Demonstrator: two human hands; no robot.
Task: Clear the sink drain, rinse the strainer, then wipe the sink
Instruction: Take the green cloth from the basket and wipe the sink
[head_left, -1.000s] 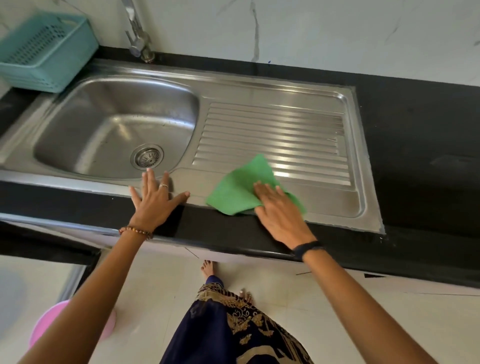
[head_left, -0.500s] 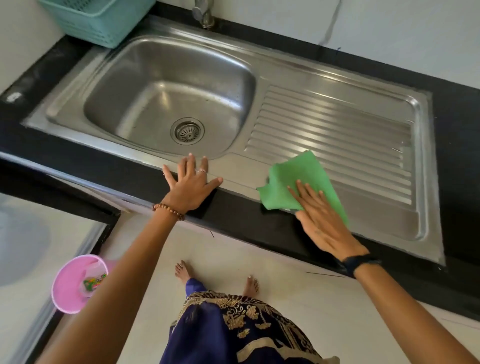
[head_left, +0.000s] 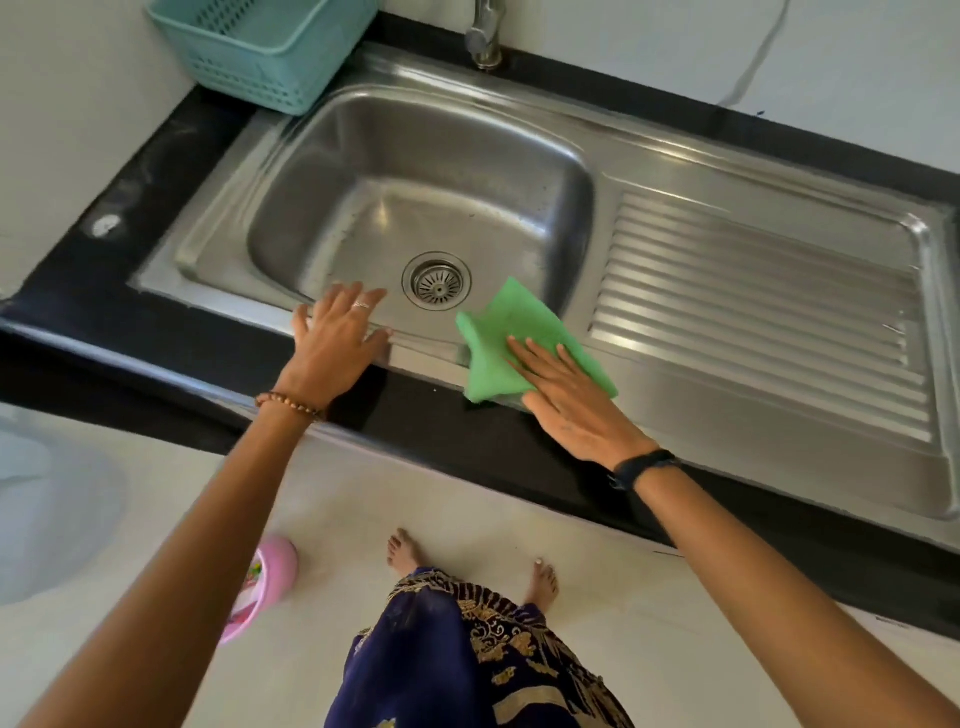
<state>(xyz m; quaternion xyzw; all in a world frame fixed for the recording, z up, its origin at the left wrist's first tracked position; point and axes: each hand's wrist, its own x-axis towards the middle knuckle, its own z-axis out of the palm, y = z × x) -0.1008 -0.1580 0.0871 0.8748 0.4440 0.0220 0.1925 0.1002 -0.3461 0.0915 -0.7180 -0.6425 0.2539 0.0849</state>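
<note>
On the front rim of the sink (head_left: 218, 260), your right hand (head_left: 566, 400) presses the green cloth (head_left: 511, 332) flat, fingers straight; your left hand (head_left: 332, 343) rests flat, grasping nothing. The cloth overhangs the basin edge near the strainer (head_left: 437, 281): uneven pressure may let it slip in.

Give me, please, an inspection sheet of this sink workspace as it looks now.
Surface: steel sink set in a black counter.
Job's things: strainer seated in the drain; green cloth on the sink's front rim.
Clutter: teal basket at the back left corner.
Grippers: left hand flat on the front rim; right hand pressing flat on the cloth.
Cables: nothing seen.
Surroundings: tap behind the basin; pink tub on the floor.
</note>
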